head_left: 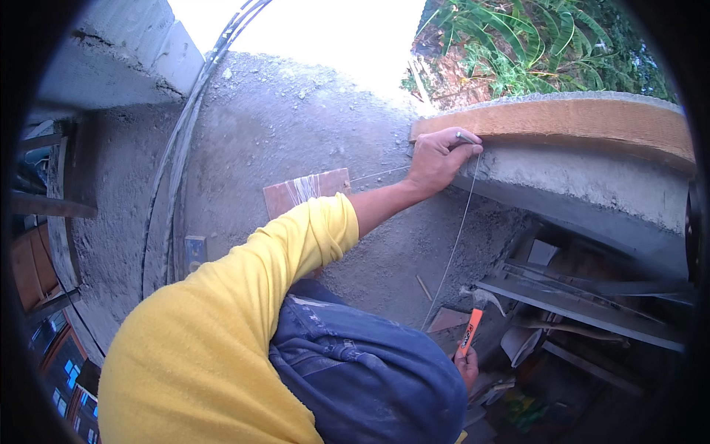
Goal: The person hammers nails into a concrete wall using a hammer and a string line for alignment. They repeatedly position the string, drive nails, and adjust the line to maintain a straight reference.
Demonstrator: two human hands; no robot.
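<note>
My left hand (442,155) reaches out to the end of a wooden board (555,122) lying along the edge of a concrete ledge. Thumb and fingers pinch a short grey nail (466,138) against the board. A thin string (460,229) runs down from these fingertips toward the floor. Another stretch of string leads from behind my left forearm to a flat wooden piece (275,198) wound with white string. Low at the right, my right hand (467,368) is closed round the orange handle of a claw hammer (471,331), head up. My knee hides part of that hand.
Black cables (177,155) run down the rough concrete on the left. A small electrical box (195,250) is set nearby. Planks (584,303) and tools lie below the concrete ledge (592,174) at right. Green plants (532,44) grow beyond the board.
</note>
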